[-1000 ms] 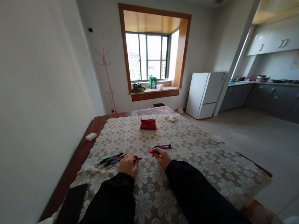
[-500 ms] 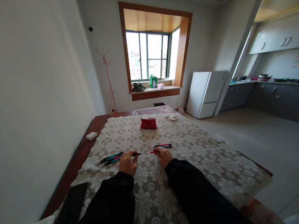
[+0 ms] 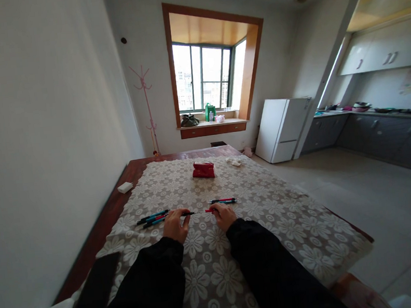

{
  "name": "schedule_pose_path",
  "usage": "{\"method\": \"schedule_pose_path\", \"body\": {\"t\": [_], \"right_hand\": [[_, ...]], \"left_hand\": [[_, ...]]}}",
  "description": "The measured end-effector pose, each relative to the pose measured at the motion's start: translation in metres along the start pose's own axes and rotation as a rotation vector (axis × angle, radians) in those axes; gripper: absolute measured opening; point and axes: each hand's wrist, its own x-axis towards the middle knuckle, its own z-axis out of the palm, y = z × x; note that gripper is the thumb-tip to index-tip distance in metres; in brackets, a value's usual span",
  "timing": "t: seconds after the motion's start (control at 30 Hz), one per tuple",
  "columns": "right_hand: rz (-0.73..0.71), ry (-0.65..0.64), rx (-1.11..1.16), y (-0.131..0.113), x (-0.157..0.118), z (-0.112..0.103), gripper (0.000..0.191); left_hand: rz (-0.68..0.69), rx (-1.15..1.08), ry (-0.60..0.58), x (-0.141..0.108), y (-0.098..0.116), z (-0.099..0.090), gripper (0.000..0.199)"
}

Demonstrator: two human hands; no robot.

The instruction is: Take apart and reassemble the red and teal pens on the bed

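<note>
My left hand (image 3: 175, 226) is closed in a pinch on a black pen part (image 3: 190, 213) that points right. Facing it, my right hand (image 3: 225, 215) pinches a red pen part (image 3: 208, 211). A thin, pale refill-like piece (image 3: 200, 212) spans the small gap between the two parts; which one it sits in I cannot tell. Just left of my left hand lies a group of teal, black and red pens (image 3: 152, 217), partly hidden by that hand. More pens (image 3: 223, 201), red and teal, lie side by side just beyond my right hand.
A floral cloth (image 3: 218, 288) covers much of the wooden table (image 3: 87, 247). Farther back sit a red pouch (image 3: 203, 170) and a crumpled white item (image 3: 233, 162). A small white box (image 3: 125, 187) is at the left edge, with a dark flat object (image 3: 98, 285) nearer me.
Both hands keep their pinches on the pen parts and have hardly moved. The whole view has shifted very slightly.
</note>
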Motion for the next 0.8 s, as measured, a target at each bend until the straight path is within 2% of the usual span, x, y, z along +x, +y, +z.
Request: {"method": "schedule_pose_path", "body": {"t": [0.3,0.63,0.8], "right_hand": [[-0.184,-0.13,0.079,-0.014,-0.004,-0.004,0.021],[-0.158,-0.149,0.157,-0.017,-0.004,-0.006,0.021],[-0.172,-0.178,0.117,-0.02,-0.006,-0.008,0.018]], "left_hand": [[0.117,-0.023,-0.151,0.0,0.002,0.0,0.013],[0.03,-0.072,-0.163,-0.002,0.004,0.0,0.012],[0.097,-0.095,-0.216,-0.002,-0.002,0.001,0.012]]}}
